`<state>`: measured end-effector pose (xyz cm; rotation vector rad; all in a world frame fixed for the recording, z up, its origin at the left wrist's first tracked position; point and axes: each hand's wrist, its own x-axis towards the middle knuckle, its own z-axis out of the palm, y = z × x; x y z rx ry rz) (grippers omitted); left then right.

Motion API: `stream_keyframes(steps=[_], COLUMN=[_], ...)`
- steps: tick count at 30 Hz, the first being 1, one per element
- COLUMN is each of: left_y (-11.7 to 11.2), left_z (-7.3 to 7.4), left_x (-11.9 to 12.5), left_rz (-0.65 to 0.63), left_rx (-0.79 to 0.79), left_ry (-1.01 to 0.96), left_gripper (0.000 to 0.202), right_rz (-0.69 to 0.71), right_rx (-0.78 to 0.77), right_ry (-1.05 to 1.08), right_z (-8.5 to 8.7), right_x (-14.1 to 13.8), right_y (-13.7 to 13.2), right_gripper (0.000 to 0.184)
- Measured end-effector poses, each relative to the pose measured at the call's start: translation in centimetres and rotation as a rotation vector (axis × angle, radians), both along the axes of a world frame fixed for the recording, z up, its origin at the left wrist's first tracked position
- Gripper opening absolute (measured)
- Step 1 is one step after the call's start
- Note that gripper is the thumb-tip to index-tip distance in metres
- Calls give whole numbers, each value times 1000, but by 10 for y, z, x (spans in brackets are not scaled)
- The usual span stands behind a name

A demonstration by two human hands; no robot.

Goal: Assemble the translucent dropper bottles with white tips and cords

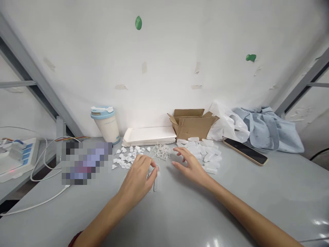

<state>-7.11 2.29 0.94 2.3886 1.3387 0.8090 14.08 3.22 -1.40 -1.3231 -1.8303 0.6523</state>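
Observation:
My left hand (140, 175) is closed, with thumb and forefinger curled almost together. Small translucent plastic bottles (157, 182) are directly under and beside its fingertips; what lies in the pinch, if anything, is hidden. To the right, my right hand (191, 167) is open above the table, thumb and fingers apart, holding nothing. Nearest its fingertips is a tangle of thin off-white strings (161, 151). Small white caps (123, 157) are scattered just beyond my left hand. A heap of translucent bottles (209, 152) lies behind my right hand.
Along the wall stand a lidded cup (106, 127), a stack of flat white boxes (150, 134), an open cardboard box (195, 127) and a white plastic bag (227, 125). A phone (245, 151) lies before blue cloth (272, 132). At left are a power strip (19, 161) and a white cable (38, 207).

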Motion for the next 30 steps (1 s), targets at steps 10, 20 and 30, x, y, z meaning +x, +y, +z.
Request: stream_keyframes(steps=[10,20,30], left_y=[-1,-3,3], left_z=[-3,-2,-4], left_x=[2,6,1], left_rz=[-33,-157,-144], left_rx=[-32,-21,-60], left_ry=[-60,-110,-177], left_gripper=[21,12,9], right_rz=[191,481,-90], right_rx=[-483,-588,-97], right_ry=[837,779,-518], right_z=[21,21,48], right_x=[-4,-15,54], right_y=[-13,-24,3], right_gripper=[24,28,18])
